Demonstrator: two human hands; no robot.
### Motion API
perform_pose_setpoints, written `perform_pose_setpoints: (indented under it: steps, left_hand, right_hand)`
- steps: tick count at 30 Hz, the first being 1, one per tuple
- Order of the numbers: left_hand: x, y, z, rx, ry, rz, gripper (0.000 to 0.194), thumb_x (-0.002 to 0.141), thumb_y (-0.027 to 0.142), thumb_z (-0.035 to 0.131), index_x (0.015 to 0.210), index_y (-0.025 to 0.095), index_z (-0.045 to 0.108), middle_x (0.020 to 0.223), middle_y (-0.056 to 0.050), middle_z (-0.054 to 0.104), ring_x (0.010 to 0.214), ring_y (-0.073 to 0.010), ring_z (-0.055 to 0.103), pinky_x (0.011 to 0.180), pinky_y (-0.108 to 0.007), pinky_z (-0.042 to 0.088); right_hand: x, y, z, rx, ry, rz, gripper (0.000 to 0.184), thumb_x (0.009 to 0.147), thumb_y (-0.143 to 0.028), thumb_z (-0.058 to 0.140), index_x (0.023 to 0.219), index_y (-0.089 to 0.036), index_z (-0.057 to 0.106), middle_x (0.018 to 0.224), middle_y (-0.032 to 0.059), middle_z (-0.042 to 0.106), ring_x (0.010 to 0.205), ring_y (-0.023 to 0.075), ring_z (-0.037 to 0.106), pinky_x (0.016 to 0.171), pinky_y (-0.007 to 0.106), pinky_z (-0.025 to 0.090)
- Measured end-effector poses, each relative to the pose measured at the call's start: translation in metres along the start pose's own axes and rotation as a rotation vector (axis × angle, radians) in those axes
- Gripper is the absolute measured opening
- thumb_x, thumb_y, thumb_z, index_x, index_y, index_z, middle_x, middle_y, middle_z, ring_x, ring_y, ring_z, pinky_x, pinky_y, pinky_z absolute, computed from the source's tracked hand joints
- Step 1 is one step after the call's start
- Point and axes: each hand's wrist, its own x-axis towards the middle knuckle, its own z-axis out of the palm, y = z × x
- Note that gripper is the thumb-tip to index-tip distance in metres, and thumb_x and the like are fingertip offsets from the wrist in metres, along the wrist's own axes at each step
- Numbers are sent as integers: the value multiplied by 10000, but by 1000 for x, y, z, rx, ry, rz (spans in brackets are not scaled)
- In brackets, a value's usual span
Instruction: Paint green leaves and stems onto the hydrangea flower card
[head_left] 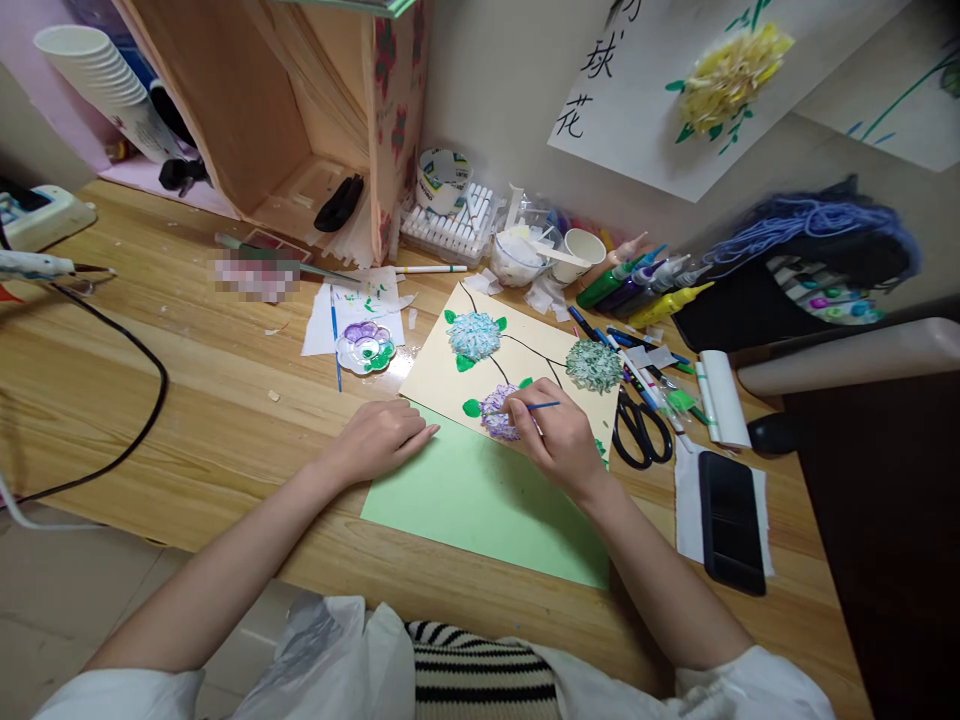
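Observation:
My right hand (553,432) pinches a thin blue paintbrush (544,405) over the purple flower (499,412). This flower has a textured, raised look and sits on a cream sheet (439,372) with painted stems and green leaves. A light blue flower (475,337) and a grey-green flower (592,366) are on the same sheet. My left hand (386,437) rests at the sheet's lower left corner, its fingers curled together and its thumb stretched to the right. It holds nothing that I can see. Beneath the cream sheet lies a green sheet (480,500).
A flower-shaped palette (365,347) with purple and green paint lies to the left, beside another brush (335,335). Black scissors (643,430), pens and a phone (731,520) lie to the right. Paint bottles (637,285), a cup (581,255) and a marker box (454,225) stand behind.

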Motion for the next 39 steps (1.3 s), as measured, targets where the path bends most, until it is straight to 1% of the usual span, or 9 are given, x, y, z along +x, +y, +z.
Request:
perform_pose_setpoints:
  steps: [5,10,17,20,23,28,34,37,39]
  left_hand:
    - [-1,-1,1,1,-5,-4,461,967,363,314,609,173,535,622,-22,584,616,-145,500,586,-288,290]
    - [0,-1,1,0,-5,0,456,966,358,316,613,176,541,622,-22,581,618,-146,498,593,-291,295]
    - [-1,-2,1,-47,8,-2,456,964,358,320,611,178,546,620,-26,572,622,-154,496,589,-295,297]
    - [-2,-2,2,-58,15,-1,451,963,359,326,615,179,550,619,-25,571,622,-152,497,588,-293,298]
    - [-2,-1,2,-28,11,6,449,964,353,324,615,179,546,620,-21,573,620,-148,498,592,-293,301]
    - [-1,-1,1,-29,7,9,451,965,352,320,615,177,543,624,-24,575,622,-150,498,592,-295,296]
    - [-1,-1,1,-55,16,2,462,965,360,313,618,180,560,616,-26,565,619,-154,493,593,-297,308]
    - [-1,-1,1,-47,5,-1,462,964,360,314,612,180,554,613,-27,570,612,-153,492,592,-297,309]
    - [-1,-1,1,-30,-6,-2,467,966,357,310,604,179,546,613,-28,577,608,-151,492,588,-296,303]
  right_hand:
    - [2,-2,1,35,9,-28,161,901,-87,432,817,-187,526,676,39,618,652,168,492,595,306,427]
    - [0,1,6,-8,-18,-39,152,905,-113,437,819,-191,534,688,43,628,665,175,511,597,311,434]
    - [1,-1,0,0,6,-42,169,903,-107,428,819,-202,539,678,37,622,642,175,496,591,313,430]
    - [2,-2,2,20,-13,-46,171,909,-125,416,827,-201,545,685,41,627,654,178,507,597,315,433]
    - [0,1,5,-9,-41,-58,162,912,-133,416,835,-194,544,703,51,633,685,185,512,609,317,432]
    - [-1,3,4,-20,-27,-72,141,900,-115,437,829,-191,532,703,53,633,668,184,486,610,319,428]
    - [1,1,5,-7,-46,-78,165,908,-136,419,822,-194,547,699,53,637,673,187,522,609,320,434]
    - [0,0,1,15,-13,-59,177,909,-135,415,821,-200,555,690,45,633,658,181,518,598,320,438]
    - [-1,-2,-5,80,43,-13,192,913,-140,406,827,-208,564,683,39,624,662,181,527,595,324,441]
